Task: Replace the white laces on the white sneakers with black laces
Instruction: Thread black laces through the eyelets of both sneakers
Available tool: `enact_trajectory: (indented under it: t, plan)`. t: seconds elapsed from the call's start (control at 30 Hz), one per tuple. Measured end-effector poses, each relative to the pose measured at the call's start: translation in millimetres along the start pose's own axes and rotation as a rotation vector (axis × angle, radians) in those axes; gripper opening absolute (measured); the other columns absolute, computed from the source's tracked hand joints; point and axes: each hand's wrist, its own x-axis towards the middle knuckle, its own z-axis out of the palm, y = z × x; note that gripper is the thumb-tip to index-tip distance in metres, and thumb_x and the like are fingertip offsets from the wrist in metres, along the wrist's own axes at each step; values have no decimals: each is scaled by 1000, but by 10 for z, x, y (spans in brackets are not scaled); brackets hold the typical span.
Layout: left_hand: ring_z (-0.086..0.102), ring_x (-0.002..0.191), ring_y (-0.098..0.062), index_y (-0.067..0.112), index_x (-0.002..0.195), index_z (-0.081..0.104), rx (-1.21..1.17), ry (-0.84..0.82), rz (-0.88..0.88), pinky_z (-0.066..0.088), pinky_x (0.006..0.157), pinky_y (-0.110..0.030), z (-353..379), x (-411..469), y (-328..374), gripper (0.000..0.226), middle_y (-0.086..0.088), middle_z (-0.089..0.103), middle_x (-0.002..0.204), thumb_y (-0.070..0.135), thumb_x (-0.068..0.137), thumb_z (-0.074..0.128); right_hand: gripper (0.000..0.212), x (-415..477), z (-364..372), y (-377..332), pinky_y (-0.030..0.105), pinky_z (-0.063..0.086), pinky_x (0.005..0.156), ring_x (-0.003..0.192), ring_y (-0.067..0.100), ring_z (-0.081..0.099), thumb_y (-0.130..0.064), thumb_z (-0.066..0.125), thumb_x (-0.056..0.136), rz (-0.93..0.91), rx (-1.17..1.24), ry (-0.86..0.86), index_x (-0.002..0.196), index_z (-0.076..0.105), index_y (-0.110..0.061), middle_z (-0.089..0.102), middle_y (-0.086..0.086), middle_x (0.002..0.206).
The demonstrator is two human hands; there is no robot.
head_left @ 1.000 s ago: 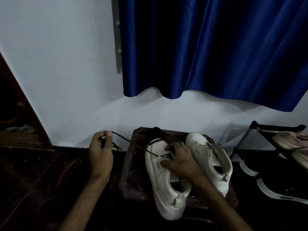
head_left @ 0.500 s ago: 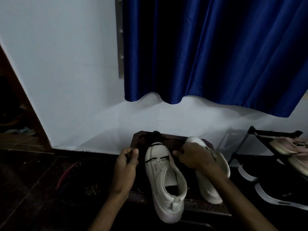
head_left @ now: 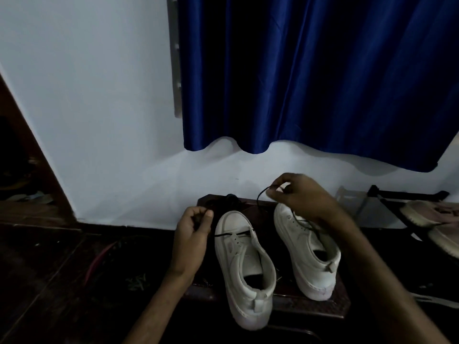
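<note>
One head-worn wide-angle camera looks forward and down, close above the sneakers point(head_left: 231, 247), facing the wall point(head_left: 99, 120).

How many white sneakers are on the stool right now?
2. Left sneaker sits beside the left hand, a lace across its front; right sneaker is below the right hand. None seems hidden.

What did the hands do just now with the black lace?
The left hand came back in beside the nearer sneaker, still pinching the black lace. The right hand left that sneaker and lifted the lace's other end above the other sneaker. Both sneakers stayed put.
</note>
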Motion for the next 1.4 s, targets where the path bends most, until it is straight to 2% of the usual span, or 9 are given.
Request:
enact_trajectory:
  t: [0.07, 0.23, 0.33, 0.5, 0.8, 1.0, 1.1, 1.23, 1.4]
  plan:
    - [50, 61, -5, 17, 93, 62, 22, -39, -11, 39, 59, -24, 29, -42, -42, 4, 9, 58, 71, 20, 95, 61, 12, 37, 207, 126, 23, 42, 61, 61, -1, 57, -32, 64, 89, -24, -140, 3, 97, 69, -25, 66, -5, 75]
    - [65, 84, -6, 30, 100, 60, 203, -156, -86, 52, 79, -28, 75, -116, -185, 25, 7, 67, 91, 41, 82, 73, 48, -20, 519, 299, 21, 42, 88, 112, 17, 59, -34, 62, 88, -104, -311, -140, 135, 52, -37, 63, -7, 125]
    - [62, 93, 4, 31, 109, 55, 279, -223, -130, 48, 81, -14, 134, -198, -176, 37, 10, 65, 102, 43, 81, 75, 31, -51, 677, 356, 34, 49, 94, 110, 15, 61, -38, 60, 89, -77, -297, -199, 119, 64, -41, 67, -11, 118]
    - [62, 105, -4, 36, 114, 51, 259, -242, -175, 50, 93, -28, 184, -264, -228, 50, 9, 64, 114, 55, 75, 75, 17, -69, 746, 377, 38, 50, 86, 96, 20, 65, -38, 64, 85, 2, -364, -74, 89, 73, -24, 72, -2, 96]
    - [62, 97, 5, 31, 112, 53, 253, -236, -182, 47, 84, -17, 217, -305, -179, 43, 12, 65, 111, 43, 79, 77, 21, -137, 581, 252, 34, 50, 78, 98, 28, 64, -13, 49, 87, 72, -784, 105, 103, 62, -8, 66, 10, 107]
    - [62, 94, -9, 28, 115, 41, 356, -131, -43, 46, 77, -19, 67, -201, 32, 53, 6, 61, 105, 46, 76, 73, 12, -54, 278, 289, 23, 50, 67, 78, 11, 66, -24, 60, 88, 85, -282, -7, 97, 68, -22, 73, 2, 89]
    - [57, 96, -18, 23, 113, 47, 423, -36, 86, 40, 77, -23, -54, -53, 283, 22, 1, 59, 105, 25, 95, 59, 9, -49, -67, 131, 10, 38, 50, 48, -5, 56, -21, 61, 93, 55, 14, 73, 100, 65, -21, 73, -2, 68]
    - [58, 87, -11, 20, 107, 63, 442, -103, 187, 39, 74, -12, -92, 156, 685, 21, 4, 65, 95, 18, 103, 42, 14, -48, -443, -116, 29, 49, 63, 61, 16, 63, -19, 60, 94, 144, 434, 113, 105, 60, -11, 64, 2, 62]
    - [57, 71, 4, 15, 105, 70, 420, -151, 437, 37, 67, -5, -17, 456, 1323, 32, 5, 69, 82, 20, 105, 39, 19, -115, -896, -520, 24, 53, 59, 61, 10, 54, -11, 49, 98, 34, 820, -83, 109, 64, -8, 59, 1, 75]
